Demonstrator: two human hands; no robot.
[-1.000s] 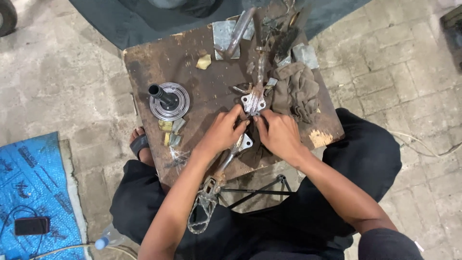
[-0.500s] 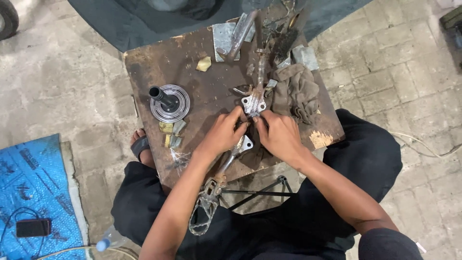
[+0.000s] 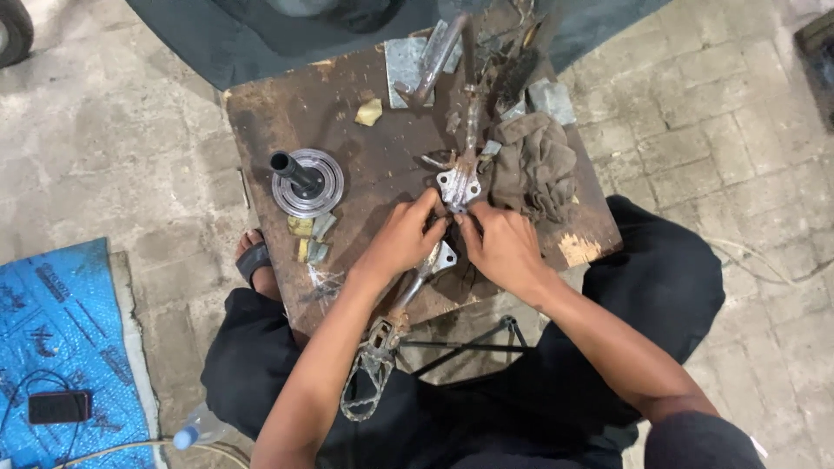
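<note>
Left hand [image 3: 401, 239] and right hand [image 3: 502, 245] curled narrow, fingertips pinching metal bracket [image 3: 459, 187] mid-table [image 3: 261, 113]; rag [image 3: 534, 165] beside; bare wood toward left edge.

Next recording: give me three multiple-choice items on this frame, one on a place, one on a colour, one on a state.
1. Where does the rag lie?
A. on the floor
B. on the workbench, right of the metal bracket
C. on the mat

2. What colour is the mat on the floor?
A. blue
B. red
C. green

3. How are the hands placed?
A. both raised off the bench
B. one holds the phone
C. both on the metal bracket

Answers: 1 B, it lies on the workbench. 2 A, plainly blue. 3 C, left hand and right hand meet at the metal bracket.
</note>
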